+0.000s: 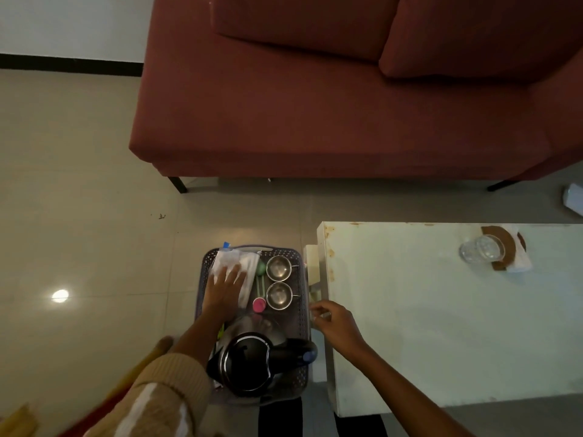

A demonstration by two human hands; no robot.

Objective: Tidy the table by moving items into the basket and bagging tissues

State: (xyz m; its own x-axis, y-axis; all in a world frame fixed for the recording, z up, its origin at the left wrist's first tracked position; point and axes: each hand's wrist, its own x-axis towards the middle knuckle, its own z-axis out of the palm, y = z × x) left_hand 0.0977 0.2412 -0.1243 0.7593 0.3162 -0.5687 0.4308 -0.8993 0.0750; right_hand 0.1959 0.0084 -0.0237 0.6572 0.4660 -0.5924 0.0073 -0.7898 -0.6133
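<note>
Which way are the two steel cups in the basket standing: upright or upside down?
Upright. Both steel cups show open mouths and shiny insides, side by side in the basket.

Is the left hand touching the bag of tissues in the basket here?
Touching. In the head view the left hand lies flat, fingers spread, on the clear bag of tissues in the basket; no gap shows between them.
</note>
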